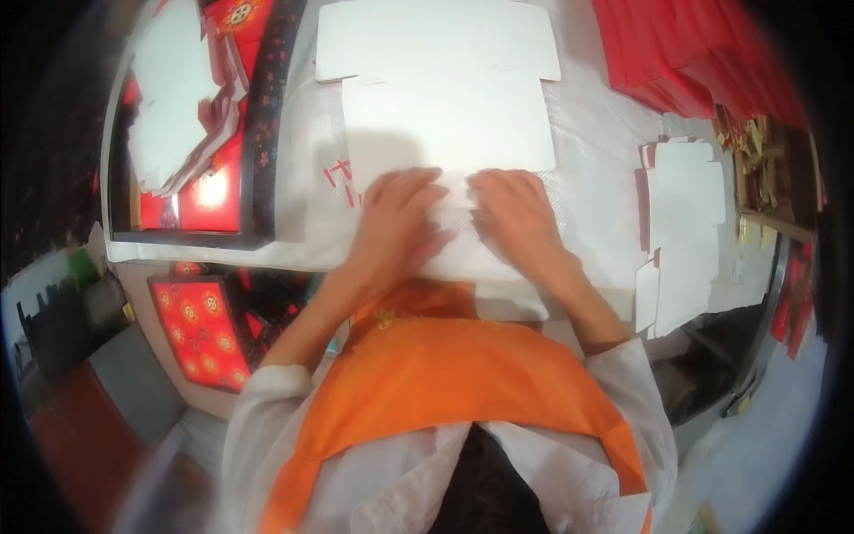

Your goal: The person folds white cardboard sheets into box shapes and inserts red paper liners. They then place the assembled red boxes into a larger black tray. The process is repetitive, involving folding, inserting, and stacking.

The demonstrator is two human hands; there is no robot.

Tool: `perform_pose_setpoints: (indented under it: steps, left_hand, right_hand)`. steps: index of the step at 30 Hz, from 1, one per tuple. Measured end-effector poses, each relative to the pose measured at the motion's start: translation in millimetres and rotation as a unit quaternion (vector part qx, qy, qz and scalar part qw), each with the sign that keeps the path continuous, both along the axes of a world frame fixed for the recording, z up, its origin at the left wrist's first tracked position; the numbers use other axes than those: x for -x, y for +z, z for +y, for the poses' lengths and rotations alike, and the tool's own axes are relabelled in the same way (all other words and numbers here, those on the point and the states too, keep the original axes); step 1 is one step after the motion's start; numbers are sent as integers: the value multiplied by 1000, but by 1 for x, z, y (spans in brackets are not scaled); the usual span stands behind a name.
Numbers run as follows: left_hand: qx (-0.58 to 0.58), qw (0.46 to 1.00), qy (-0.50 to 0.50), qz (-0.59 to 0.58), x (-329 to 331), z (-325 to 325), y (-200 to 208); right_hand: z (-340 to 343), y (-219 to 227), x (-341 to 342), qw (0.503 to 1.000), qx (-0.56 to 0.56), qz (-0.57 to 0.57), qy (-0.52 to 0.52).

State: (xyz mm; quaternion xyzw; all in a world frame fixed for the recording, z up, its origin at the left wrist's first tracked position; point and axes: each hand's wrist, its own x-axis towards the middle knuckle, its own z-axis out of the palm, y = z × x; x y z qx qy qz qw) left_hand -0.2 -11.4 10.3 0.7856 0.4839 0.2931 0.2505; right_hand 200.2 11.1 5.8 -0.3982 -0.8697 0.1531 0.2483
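Observation:
A flat white cardboard box blank [449, 107] lies on the white-covered table in front of me, with notched, rounded flaps at its far end. Both hands are at its near edge, a small gap between them. My left hand [396, 218] has its fingers bent over the left part of that edge, the thumb lower down. My right hand [520, 218] curls in the same way over the right part. Between the fingertips shows a narrow strip of the blank's near edge. The undersides of the fingers are partly hidden.
At left, a black-edged tray [258, 227] holds red patterned boards with stacked white blanks [173, 107] on top. More blanks [685, 231] lie at right. Red cloth-like material [694, 53] covers the far right. A red patterned panel [200, 329] stands below the table edge.

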Motion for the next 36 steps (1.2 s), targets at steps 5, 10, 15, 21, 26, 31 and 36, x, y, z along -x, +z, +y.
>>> perform_pose_setpoints:
  steps: [5, 10, 15, 21, 26, 31, 36]
  left_hand:
    - [-53, 988, 49, 136, 56, 18, -7]
    - [-175, 961, -50, 207, 74, 61, -10]
    - [-247, 937, -148, 198, 60, 64, -9]
    - [-209, 937, -157, 231, 13, 38, -22]
    - [-117, 957, -193, 182, 3, 53, -19]
    - [213, 944, -145, 205, -20, 102, 25]
    - [-7, 965, -208, 161, -23, 122, 9]
  right_hand:
    - [4, 14, -18, 995, 70, 64, 20]
    - [12, 27, -35, 991, 35, 50, 122]
    - [35, 21, -73, 989, -94, -112, 37]
    - [-2, 13, -49, 985, -83, -150, 29]
    - [-11, 6, -37, 997, 17, -73, -25]
    - [11, 20, -28, 930, 302, 41, -204]
    - [20, 16, -28, 976, 154, 42, -150]
